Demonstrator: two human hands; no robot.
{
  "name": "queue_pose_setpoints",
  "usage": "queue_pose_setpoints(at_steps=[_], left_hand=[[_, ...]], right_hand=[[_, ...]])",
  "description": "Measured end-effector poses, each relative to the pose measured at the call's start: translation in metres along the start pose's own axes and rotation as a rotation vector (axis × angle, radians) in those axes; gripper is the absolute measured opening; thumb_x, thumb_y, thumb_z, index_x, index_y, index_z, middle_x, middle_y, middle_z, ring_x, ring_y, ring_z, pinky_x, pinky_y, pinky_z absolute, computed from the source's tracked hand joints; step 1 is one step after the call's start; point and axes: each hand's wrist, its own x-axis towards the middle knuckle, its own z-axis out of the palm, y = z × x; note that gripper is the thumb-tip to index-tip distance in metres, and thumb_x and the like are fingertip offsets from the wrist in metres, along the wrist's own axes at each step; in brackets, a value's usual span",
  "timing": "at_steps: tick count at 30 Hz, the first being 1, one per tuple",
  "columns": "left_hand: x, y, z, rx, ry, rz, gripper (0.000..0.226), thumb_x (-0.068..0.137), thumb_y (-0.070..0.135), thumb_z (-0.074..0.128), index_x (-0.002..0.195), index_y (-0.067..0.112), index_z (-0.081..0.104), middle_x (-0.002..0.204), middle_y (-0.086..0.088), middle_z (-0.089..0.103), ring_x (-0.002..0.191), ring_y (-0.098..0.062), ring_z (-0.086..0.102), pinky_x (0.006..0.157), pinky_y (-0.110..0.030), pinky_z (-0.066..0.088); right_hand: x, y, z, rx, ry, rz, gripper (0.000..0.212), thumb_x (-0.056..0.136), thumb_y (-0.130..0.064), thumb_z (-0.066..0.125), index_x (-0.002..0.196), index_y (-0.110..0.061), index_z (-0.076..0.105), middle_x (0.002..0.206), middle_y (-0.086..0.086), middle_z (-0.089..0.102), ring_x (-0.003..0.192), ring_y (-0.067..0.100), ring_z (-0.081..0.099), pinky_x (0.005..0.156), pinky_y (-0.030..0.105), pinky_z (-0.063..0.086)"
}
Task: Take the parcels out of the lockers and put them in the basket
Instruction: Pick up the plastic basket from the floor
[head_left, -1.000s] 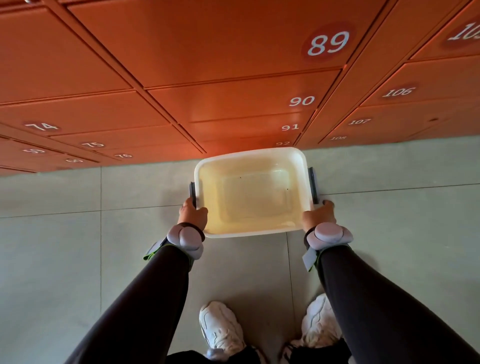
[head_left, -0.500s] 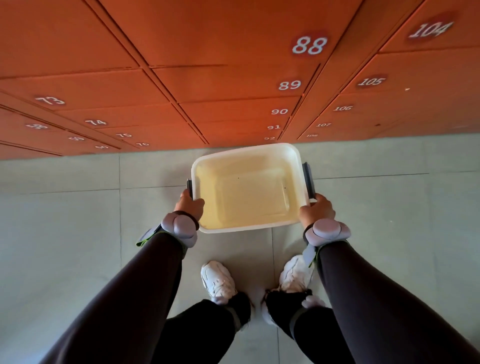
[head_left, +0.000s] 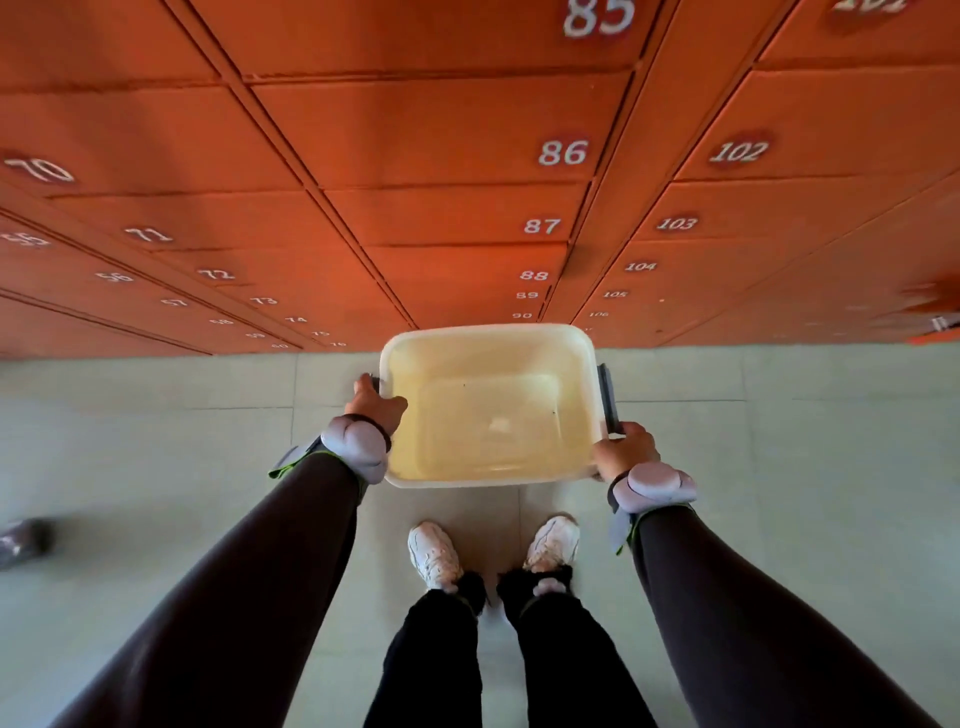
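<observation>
Basket: cream tub (head_left: 488, 332), held level out in front of the person, above the floor (head_left: 805, 467), close to the foot of the lockers.
Inside: bare bottom, no parcel in it.
L hand: left hand (head_left: 375, 402) grips the basket's left side, thumb over the rim; the handle there is mostly hidden.
R hand: right hand (head_left: 623, 449) is wrapped round the near end of the dark side handle (head_left: 607, 397).
Lockers: orange lockers (head_left: 447, 213), nos. 85–90 straight ahead, 102–106 to the right, 70s to the left; these doors all sit flush.
Far R edge: blurred bit (head_left: 935, 322), poss. a door ajar, can't tell.
Floor L: dark lump (head_left: 23, 540), too blurred to name.
Step, I'd say: carrying the basket along the locker wall.
Next calls for: at least one hand free, so prob. the basket set down near the chosen door; which locker holds a parcel can't be told from here.
</observation>
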Motion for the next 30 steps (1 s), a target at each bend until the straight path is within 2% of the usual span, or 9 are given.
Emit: queue_pose_setpoints(at_steps=[4, 7, 10, 13, 19, 22, 24, 26, 30], left_hand=[[-0.037, 0.038, -0.027, 0.043, 0.025, 0.027, 0.063, 0.084, 0.014, 0.055, 0.139, 0.008, 0.025, 0.129, -0.025, 0.054, 0.111, -0.042, 0.056, 0.096, -0.049, 0.047], [-0.063, 0.062, -0.045, 0.072, 0.064, 0.069, 0.064, 0.084, 0.019, 0.057, 0.140, 0.008, 0.026, 0.133, -0.023, 0.048, 0.118, -0.041, 0.051, 0.099, -0.047, 0.044], [-0.080, 0.078, -0.058, 0.136, 0.122, 0.077, 0.056, 0.084, 0.024, 0.059, 0.132, 0.002, 0.038, 0.131, -0.023, 0.052, 0.119, -0.040, 0.049, 0.097, -0.045, 0.045], [-0.099, 0.094, -0.073, 0.125, 0.156, 0.123, 0.053, 0.085, 0.028, 0.060, 0.126, -0.002, 0.046, 0.127, -0.024, 0.056, 0.116, -0.039, 0.054, 0.094, -0.042, 0.044], [-0.123, 0.100, -0.095, 0.042, 0.182, 0.212, 0.037, 0.088, 0.023, 0.051, 0.119, 0.004, 0.058, 0.117, -0.022, 0.064, 0.106, -0.038, 0.059, 0.089, -0.039, 0.047], [-0.137, 0.102, -0.103, 0.007, 0.179, 0.270, 0.032, 0.087, 0.021, 0.051, 0.112, 0.004, 0.062, 0.110, -0.021, 0.067, 0.100, -0.036, 0.061, 0.079, -0.033, 0.045], [-0.144, 0.106, -0.107, 0.009, 0.173, 0.317, 0.030, 0.086, 0.022, 0.051, 0.108, 0.004, 0.064, 0.107, -0.021, 0.067, 0.098, -0.034, 0.062, 0.076, -0.031, 0.043], [-0.149, 0.112, -0.118, -0.011, 0.174, 0.341, 0.028, 0.085, 0.022, 0.052, 0.105, 0.006, 0.065, 0.104, -0.020, 0.067, 0.095, -0.033, 0.061, 0.075, -0.029, 0.042], [-0.156, 0.129, -0.145, -0.088, 0.160, 0.371, 0.018, 0.081, 0.023, 0.055, 0.092, 0.015, 0.066, 0.095, -0.014, 0.067, 0.086, -0.030, 0.060, 0.075, -0.029, 0.045]], right_hand=[[-0.024, -0.021, -0.037, 0.017, -0.069, -0.016, 0.044, 0.075, -0.010, 0.055, 0.119, -0.011, 0.054, 0.111, 0.015, 0.066, 0.102, 0.036, 0.065, 0.097, 0.047, 0.048], [-0.043, -0.038, -0.069, -0.006, -0.078, -0.052, 0.036, 0.066, -0.003, 0.058, 0.101, -0.004, 0.061, 0.068, 0.013, 0.069, 0.072, 0.032, 0.070, 0.081, 0.049, 0.057], [-0.055, -0.053, -0.094, -0.040, -0.130, -0.096, 0.032, 0.060, 0.001, 0.064, 0.092, 0.000, 0.064, 0.064, 0.014, 0.066, 0.061, 0.031, 0.068, 0.067, 0.050, 0.060], [-0.072, -0.068, -0.122, -0.100, -0.121, -0.165, 0.041, 0.056, 0.000, 0.068, 0.096, -0.003, 0.064, 0.064, 0.008, 0.064, 0.055, 0.023, 0.064, 0.057, 0.033, 0.059], [-0.096, -0.083, -0.151, -0.107, -0.181, -0.229, 0.069, 0.067, 0.014, 0.061, 0.129, -0.008, 0.042, 0.112, 0.019, 0.059, 0.091, 0.039, 0.061, 0.081, 0.051, 0.056], [-0.118, -0.091, -0.159, -0.181, -0.188, -0.216, 0.059, 0.075, 0.013, 0.056, 0.130, -0.002, 0.041, 0.111, 0.021, 0.057, 0.094, 0.041, 0.060, 0.073, 0.047, 0.056], [-0.130, -0.102, -0.162, -0.282, -0.085, -0.255, 0.043, 0.088, 0.002, 0.049, 0.131, 0.002, 0.041, 0.124, 0.021, 0.054, 0.110, 0.037, 0.056, 0.075, 0.035, 0.051], [-0.145, -0.117, -0.165, -0.268, 0.049, -0.278, 0.042, 0.091, -0.011, 0.047, 0.131, 0.000, 0.041, 0.134, 0.021, 0.047, 0.123, 0.035, 0.047, 0.095, 0.037, 0.042], [-0.185, -0.151, -0.172, -0.166, 0.329, -0.460, 0.053, 0.080, -0.011, 0.053, 0.131, -0.013, 0.042, 0.138, 0.017, 0.036, 0.133, 0.035, 0.026, 0.108, 0.042, 0.025]])
